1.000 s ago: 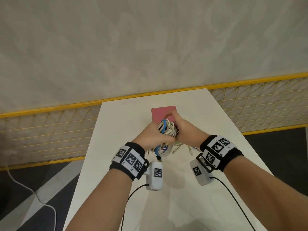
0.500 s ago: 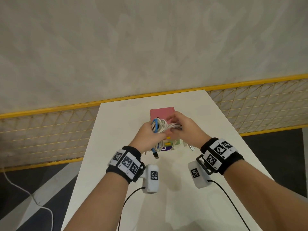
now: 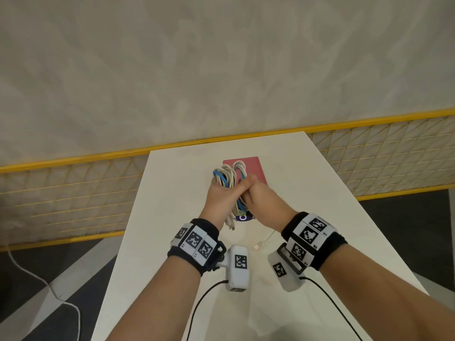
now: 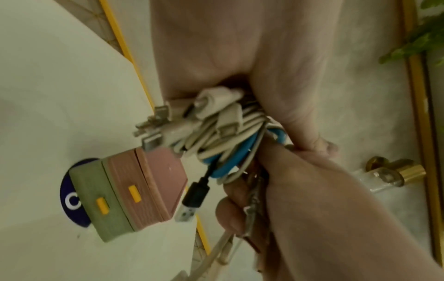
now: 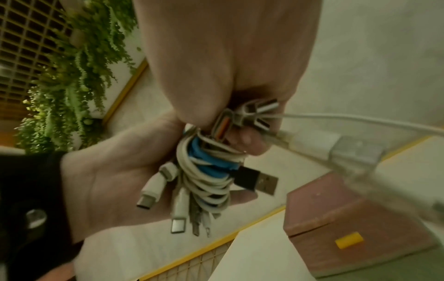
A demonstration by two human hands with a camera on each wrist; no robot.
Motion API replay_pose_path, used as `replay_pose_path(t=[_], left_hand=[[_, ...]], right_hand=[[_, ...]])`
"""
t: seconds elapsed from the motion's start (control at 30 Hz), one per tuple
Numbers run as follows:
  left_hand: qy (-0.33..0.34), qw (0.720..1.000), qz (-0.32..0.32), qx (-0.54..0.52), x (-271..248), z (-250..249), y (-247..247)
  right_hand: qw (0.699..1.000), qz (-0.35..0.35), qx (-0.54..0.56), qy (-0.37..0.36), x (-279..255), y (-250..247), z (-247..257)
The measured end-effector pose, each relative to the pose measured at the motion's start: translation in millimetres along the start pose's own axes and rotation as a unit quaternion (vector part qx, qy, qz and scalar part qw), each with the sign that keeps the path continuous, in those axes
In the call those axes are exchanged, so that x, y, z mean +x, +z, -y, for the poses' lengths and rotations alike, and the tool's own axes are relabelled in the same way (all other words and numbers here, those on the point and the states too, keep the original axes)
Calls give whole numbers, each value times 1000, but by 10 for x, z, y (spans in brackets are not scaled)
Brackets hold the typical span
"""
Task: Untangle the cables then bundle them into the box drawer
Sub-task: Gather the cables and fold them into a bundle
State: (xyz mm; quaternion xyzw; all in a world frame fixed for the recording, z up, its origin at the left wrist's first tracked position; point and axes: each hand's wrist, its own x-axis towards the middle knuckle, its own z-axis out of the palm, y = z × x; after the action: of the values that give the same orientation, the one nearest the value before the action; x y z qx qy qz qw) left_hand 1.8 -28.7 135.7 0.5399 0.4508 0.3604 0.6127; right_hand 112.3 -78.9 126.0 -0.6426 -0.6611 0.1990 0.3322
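A bundle of coiled white and blue cables (image 3: 227, 177) is held upright over the table, just in front of the box. My left hand (image 3: 221, 195) grips the bundle's middle, and its plugs (image 4: 168, 121) stick out below the fist. My right hand (image 3: 258, 193) is pressed against the left and grips the same bundle (image 5: 206, 171) from the other side. A black USB plug (image 5: 257, 180) juts out of the coils. One white cable (image 3: 264, 242) trails from the right hand down onto the table. The box (image 4: 134, 188) has a pink drawer above a green one, both closed, with yellow handles.
The box stands on the narrow white table (image 3: 172, 217), beside a dark blue round sticker (image 3: 242, 217). A yellow-railed mesh fence (image 3: 73, 188) runs behind the table. A white cord (image 3: 49, 286) lies on the dark floor to the left.
Both hands have moved closer together and away from me toward the box. The bundle now stands upright with its loops up, squeezed between both fists.
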Motion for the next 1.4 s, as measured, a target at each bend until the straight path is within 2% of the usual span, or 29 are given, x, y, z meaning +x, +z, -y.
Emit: replay_pose_path(t=[0.07, 0.17, 0.27, 0.33, 0.4, 0.53, 0.63, 0.67, 0.7, 0.73, 0.77, 0.8, 0.83, 0.87, 0.93, 1.0, 1.03, 1.13, 1.23, 1.4], left_hand=[[-8, 999, -18, -44, -7, 0, 9], [9, 996, -73, -56, -6, 28, 3], [24, 991, -115, -70, -22, 2, 5], [25, 987, -133, -88, 13, -15, -35], [33, 985, -141, -96, 47, -34, -92], [74, 981, -152, -97, 71, -92, -158], [114, 975, -160, -102, 83, -132, -164], [129, 974, -159, -99, 78, -147, -153], [146, 973, -156, -92, 74, -153, -134], [163, 971, -154, -82, 55, -167, -106], [179, 970, -149, -71, 36, -171, -76], [192, 969, -143, -60, 14, -171, -43], [198, 970, -135, -50, 4, -155, -12], [198, 971, -126, -42, -7, -139, 19], [182, 976, -112, -28, -15, -82, 50], [147, 983, -104, -23, -2, -30, 41], [128, 987, -96, -18, 7, -10, 27], [69, 996, -51, -3, 16, 28, -20], [35, 999, -22, -15, 23, 11, -38], [9, 1000, 1, -14, 39, 32, -28]], right_hand=[[999, 29, -14, -33, -7, -15, 31], [996, 54, -4, -78, -46, -36, 26], [996, 9, 44, -81, -122, -26, -58], [990, -31, 122, -58, -198, 15, -119], [985, -40, 161, -35, -279, 39, -181], [996, -56, 59, -40, -401, 65, -361], [984, -171, 52, -1, -427, 38, -328], [979, -189, 70, 26, -416, 15, -291], [977, -174, 107, 68, -384, 3, -256], [971, -123, 162, 126, -351, -10, -189], [954, -53, 228, 187, -304, -8, -137], [924, 11, 297, 240, -249, 10, -102], [887, 50, 367, 277, -200, 33, -62], [843, 57, 445, 297, -152, 61, -26], [763, 2, 571, 303, -60, 86, 37], [725, -67, 615, 303, -2, 55, 58], [728, -89, 608, 304, 13, 34, 53], [764, -113, 565, 292, 43, 18, 26], [790, -96, 536, 282, 37, 61, 36], [795, -69, 524, 298, 55, 62, 76]])
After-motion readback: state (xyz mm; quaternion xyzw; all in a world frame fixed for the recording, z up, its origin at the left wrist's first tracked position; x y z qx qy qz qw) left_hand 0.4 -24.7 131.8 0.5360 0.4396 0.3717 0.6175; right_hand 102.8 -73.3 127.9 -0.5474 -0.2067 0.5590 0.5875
